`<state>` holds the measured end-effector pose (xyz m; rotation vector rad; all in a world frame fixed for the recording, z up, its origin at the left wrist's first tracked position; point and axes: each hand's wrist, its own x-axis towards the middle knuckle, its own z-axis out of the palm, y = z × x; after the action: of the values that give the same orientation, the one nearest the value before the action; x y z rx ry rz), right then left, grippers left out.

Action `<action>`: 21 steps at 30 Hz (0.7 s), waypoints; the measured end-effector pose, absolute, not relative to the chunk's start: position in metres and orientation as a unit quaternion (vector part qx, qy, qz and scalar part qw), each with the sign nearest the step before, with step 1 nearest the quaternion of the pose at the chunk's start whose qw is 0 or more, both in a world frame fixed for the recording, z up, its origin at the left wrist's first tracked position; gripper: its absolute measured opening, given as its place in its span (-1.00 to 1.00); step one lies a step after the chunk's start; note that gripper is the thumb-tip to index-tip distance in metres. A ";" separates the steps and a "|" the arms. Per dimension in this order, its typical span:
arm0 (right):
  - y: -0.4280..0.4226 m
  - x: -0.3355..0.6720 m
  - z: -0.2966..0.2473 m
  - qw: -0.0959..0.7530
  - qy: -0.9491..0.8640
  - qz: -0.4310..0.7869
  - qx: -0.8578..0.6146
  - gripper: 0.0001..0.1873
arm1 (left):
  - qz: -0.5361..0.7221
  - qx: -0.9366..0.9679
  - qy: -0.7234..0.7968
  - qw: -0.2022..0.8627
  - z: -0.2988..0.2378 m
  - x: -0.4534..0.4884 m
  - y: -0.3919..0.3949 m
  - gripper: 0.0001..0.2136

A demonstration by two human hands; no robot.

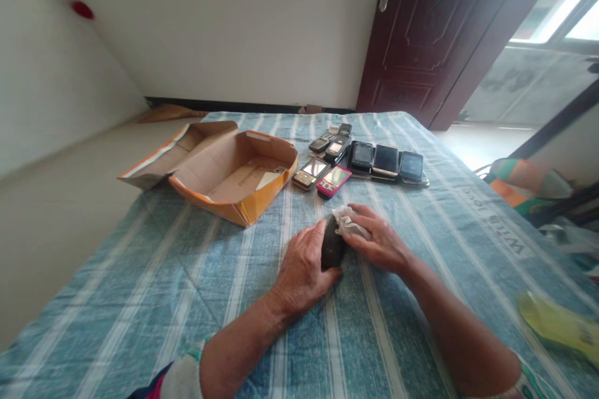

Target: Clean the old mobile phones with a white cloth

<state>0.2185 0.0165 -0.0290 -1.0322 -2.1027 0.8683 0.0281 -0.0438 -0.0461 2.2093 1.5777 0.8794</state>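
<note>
My left hand (304,268) is closed round a dark mobile phone (332,246), holding it tilted just above or against the cloth near the table's middle. A crumpled white tissue (345,222) is pinched in my right hand (377,237) and touches the phone's upper end. Beyond my hands lie a pink phone (334,181) and a gold keypad phone (311,173). Behind these, a dark phone (337,148) and others form a loose pile. Towards the right sit several touchscreen phones, among them a gold-edged one (385,161) and a grey one (412,166).
An open orange cardboard box (269,199) stands at the left with its lid folded back and a pale piece inside. The table carries a blue striped cloth (196,299). A yellow item (559,324) lies at the right edge. A dark red door (430,19) is behind.
</note>
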 end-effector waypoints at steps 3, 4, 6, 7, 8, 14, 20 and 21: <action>0.020 0.224 -0.027 0.289 -0.810 0.344 -0.378 -0.72 | 0.316 0.768 0.542 0.124 -0.049 0.028 -0.044 -0.23; 0.021 0.226 -0.027 0.282 -0.815 0.342 -0.374 -0.73 | 0.319 0.768 0.542 0.120 -0.049 0.028 -0.045 -0.24; 0.023 0.227 -0.029 0.271 -0.829 0.331 -0.360 -0.75 | 0.322 0.768 0.542 0.114 -0.050 0.029 -0.045 -0.26; 0.025 0.228 -0.031 0.271 -0.835 0.326 -0.351 -0.75 | 0.324 0.767 0.542 0.112 -0.051 0.029 -0.045 -0.27; 0.025 0.227 -0.034 0.278 -0.838 0.321 -0.344 -0.76 | 0.326 0.766 0.543 0.110 -0.051 0.029 -0.045 -0.28; 0.028 0.221 -0.049 0.353 -0.817 0.249 -0.382 -0.68 | 0.331 0.765 0.544 0.099 -0.051 0.029 -0.046 -0.31; 0.034 0.230 -0.045 0.372 -0.766 0.136 -0.507 -0.63 | 0.335 0.761 0.549 0.090 -0.051 0.030 -0.047 -0.32; 0.035 0.233 -0.043 0.378 -0.754 0.125 -0.523 -0.68 | 0.336 0.759 0.549 0.091 -0.051 0.030 -0.047 -0.32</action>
<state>0.2326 0.0347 -0.0429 -1.3357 -1.9278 0.3201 0.0299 -0.0472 -0.0514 2.2573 1.6333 0.9998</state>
